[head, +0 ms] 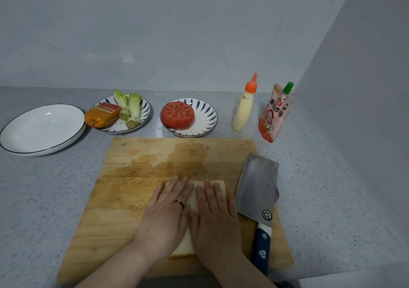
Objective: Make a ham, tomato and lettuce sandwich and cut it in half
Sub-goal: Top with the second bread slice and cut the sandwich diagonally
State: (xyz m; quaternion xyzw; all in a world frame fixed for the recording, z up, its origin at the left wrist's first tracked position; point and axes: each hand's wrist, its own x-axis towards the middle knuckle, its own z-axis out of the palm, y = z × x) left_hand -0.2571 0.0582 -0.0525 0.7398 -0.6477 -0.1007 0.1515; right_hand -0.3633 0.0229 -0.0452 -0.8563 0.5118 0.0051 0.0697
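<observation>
Your left hand and right hand press flat, fingers straight, on the sandwich at the cutting board's six o'clock side. Assembly looks done; next take the cleaver at three o'clock and halve it

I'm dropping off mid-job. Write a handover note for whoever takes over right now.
Left hand: open, pressing flat on the bread.
Right hand: open, flat on the same bread.
Bread lies on the cutting board; what is under the top slice is hidden.
Cleaver lies on the board to the right of the hands, untouched.
Ham, lettuce and cut tomato sit on plates behind the board.
Done: top slice on, it seems.
Left: take the cleaver and cut the sandwich in half.
</observation>
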